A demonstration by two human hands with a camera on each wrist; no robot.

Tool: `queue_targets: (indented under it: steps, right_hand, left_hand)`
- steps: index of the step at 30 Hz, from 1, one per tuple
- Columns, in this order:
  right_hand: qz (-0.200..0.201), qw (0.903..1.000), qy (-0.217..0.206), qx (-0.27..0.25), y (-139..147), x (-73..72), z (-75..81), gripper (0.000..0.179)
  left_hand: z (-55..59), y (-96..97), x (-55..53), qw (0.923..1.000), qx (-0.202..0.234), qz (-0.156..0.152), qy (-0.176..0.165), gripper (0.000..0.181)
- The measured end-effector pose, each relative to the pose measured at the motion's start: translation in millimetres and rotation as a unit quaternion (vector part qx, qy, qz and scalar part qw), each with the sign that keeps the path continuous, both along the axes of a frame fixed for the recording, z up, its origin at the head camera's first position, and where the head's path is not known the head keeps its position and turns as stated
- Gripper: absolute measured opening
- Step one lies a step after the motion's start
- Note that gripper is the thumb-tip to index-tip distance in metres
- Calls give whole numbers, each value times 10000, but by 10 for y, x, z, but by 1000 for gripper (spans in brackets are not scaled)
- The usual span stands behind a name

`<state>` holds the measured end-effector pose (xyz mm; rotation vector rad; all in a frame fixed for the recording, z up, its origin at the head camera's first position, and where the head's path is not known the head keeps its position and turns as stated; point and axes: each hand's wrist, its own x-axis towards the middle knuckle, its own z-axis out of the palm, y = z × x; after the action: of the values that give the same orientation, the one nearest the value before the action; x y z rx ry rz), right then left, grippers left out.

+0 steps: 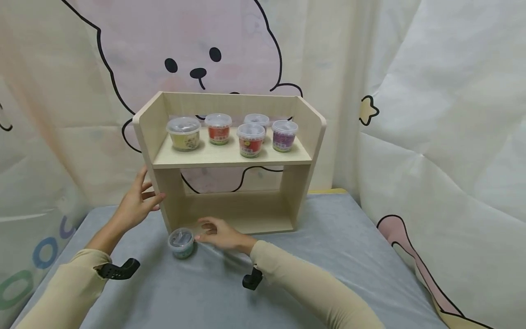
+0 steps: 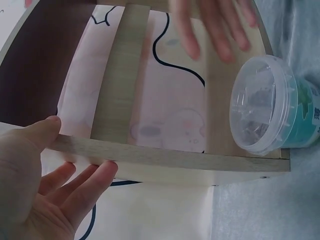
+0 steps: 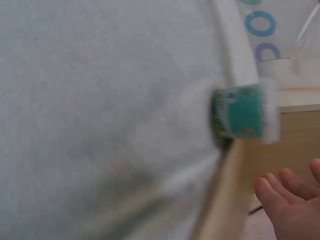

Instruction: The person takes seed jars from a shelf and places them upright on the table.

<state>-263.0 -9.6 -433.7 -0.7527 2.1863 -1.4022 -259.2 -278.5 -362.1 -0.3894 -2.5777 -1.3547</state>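
A small wooden two-level shelf (image 1: 232, 157) stands on the table. My left hand (image 1: 137, 201) is at its left side panel; in the left wrist view the thumb lies on one face of the panel edge and the fingertips (image 2: 105, 172) touch the other. A clear-lidded tub with a teal label (image 1: 181, 243) stands on the cloth at the shelf's front left corner. Just right of that tub is my right hand (image 1: 222, 234), fingers loosely bent and holding nothing. In the right wrist view the teal tub (image 3: 245, 112) is blurred, apart from the fingers.
On the upper board stand several lidded tubs: a yellow one (image 1: 184, 134), red ones (image 1: 218, 129) and purple ones (image 1: 284, 136). A blue-grey cloth (image 1: 328, 256) covers the table. Printed curtains (image 1: 444, 137) hang behind and at the sides.
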Motion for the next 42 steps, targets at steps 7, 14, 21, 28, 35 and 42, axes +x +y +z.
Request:
queue_targets:
  steps: [7, 14, 21, 28, 35, 42]
  right_hand:
    - [249, 9983, 492, -202, 328, 59, 420, 49]
    - [163, 9972, 716, -166, 690, 61, 618, 47]
    - [31, 9967, 787, -196, 1005, 39, 724, 48]
    - [-168, 9939, 1035, -335, 1233, 33, 946, 48]
    - [-235, 9908, 1155, -667, 1366, 35, 1107, 47]
    - [-386, 9851, 1426, -881, 1500, -1, 1301, 45]
  left_hand:
    - [-23, 0, 4, 9998, -54, 72, 179, 97]
    - [-17, 8, -12, 9995, -126, 4, 279, 100]
    - [-15, -1, -22, 9993, -131, -47, 340, 97]
    - [-34, 32, -49, 9990, -5, -59, 440, 98]
    - [-56, 32, -27, 9990, 44, -20, 437, 98]
    - [-53, 55, -73, 9988, 110, 21, 472, 97]
